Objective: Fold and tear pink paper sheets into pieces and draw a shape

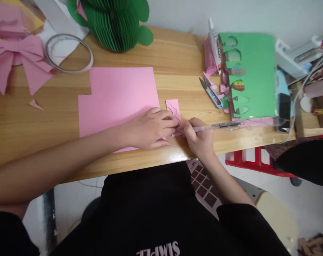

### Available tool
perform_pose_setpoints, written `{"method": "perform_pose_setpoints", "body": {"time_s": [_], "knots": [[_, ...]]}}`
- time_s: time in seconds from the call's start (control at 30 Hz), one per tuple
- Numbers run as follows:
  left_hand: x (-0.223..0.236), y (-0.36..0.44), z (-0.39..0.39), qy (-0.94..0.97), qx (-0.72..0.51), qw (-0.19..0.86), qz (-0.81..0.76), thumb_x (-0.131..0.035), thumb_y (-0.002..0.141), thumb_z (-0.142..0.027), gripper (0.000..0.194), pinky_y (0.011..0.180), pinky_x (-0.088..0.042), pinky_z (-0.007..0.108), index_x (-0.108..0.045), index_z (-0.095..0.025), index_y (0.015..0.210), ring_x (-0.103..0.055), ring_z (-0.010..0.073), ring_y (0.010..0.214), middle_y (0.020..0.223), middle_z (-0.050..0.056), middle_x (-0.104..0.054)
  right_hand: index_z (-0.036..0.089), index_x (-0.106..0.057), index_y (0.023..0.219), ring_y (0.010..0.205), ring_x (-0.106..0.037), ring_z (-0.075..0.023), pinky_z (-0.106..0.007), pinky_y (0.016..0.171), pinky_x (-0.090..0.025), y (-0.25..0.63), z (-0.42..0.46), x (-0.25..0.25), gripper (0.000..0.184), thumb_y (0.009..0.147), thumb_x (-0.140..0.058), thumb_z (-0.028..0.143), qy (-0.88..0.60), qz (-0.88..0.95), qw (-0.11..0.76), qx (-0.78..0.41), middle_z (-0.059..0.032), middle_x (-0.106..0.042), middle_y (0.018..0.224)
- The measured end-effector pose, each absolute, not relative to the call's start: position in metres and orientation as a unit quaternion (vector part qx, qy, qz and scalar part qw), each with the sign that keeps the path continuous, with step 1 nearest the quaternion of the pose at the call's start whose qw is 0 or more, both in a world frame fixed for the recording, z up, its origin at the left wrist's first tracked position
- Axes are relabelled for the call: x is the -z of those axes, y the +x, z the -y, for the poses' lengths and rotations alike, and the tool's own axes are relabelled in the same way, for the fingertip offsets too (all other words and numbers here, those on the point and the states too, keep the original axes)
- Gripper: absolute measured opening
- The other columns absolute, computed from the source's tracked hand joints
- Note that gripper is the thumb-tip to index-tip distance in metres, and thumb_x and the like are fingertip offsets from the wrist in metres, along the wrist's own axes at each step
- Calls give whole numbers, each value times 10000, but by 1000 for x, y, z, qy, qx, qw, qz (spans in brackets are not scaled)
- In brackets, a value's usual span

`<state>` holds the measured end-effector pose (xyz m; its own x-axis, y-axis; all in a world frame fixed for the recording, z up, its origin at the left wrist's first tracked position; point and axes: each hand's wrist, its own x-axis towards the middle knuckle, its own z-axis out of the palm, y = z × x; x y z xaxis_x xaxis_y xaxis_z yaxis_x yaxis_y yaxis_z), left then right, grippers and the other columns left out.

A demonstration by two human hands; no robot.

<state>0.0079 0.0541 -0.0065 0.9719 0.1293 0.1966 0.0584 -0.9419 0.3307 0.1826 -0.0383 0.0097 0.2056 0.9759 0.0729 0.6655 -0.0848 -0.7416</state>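
Note:
My left hand (151, 128) lies on the wooden desk (30, 121), its fingers curled and pressed down on a small pink paper piece (173, 106) with a dark curved line drawn on it. A large pink sheet (116, 99) lies under and behind that hand. Just to its right, my right hand (197, 138) grips a clear pen (217, 126) whose tip touches the small piece's lower edge.
A green sheet with cut-out shapes (253, 76), blue thread snips (212, 93) and a glue tube (213, 39) lie at the right. A tape ring (69, 53), a pink paper bow (14, 58) and a green honeycomb cactus (113, 21) sit at the back.

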Motion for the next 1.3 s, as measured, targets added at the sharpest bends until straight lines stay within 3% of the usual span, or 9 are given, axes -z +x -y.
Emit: {"method": "perform_pose_setpoints", "body": {"time_s": [0.23,0.47,0.67,1.3], "knots": [[6,8,-54,978,-114,166,-51,-581,873,-366,280,927,-379,422,-650,-220,1102,-510,283,1202,1242,67,-660,199,-510,579,460,-443,-99,-230,447,-331,178,39,-9,257,833,-492,236,-669,602,354,-254,28,-517,497],[5,8,-55,977,-110,176,-53,-580,868,-345,215,941,-378,418,-671,-224,1021,-516,274,1195,1203,59,-675,183,-555,592,457,-448,-92,-218,439,-334,176,40,-8,259,837,-545,263,-661,608,353,-262,33,-507,489],[5,8,-56,976,-112,181,-54,-586,860,-323,218,939,-378,425,-676,-220,1030,-518,280,1193,1207,62,-676,189,-607,670,490,-522,-106,-227,492,-415,176,43,-6,215,840,-584,318,-668,594,360,-269,19,-593,547],[4,9,-56,976,-110,179,-58,-587,846,-311,274,897,-387,417,-658,-212,1091,-527,281,1174,1229,81,-664,196,-592,670,474,-520,-91,-226,500,-413,179,46,-2,234,875,-584,310,-647,590,393,-280,40,-582,541]]}}
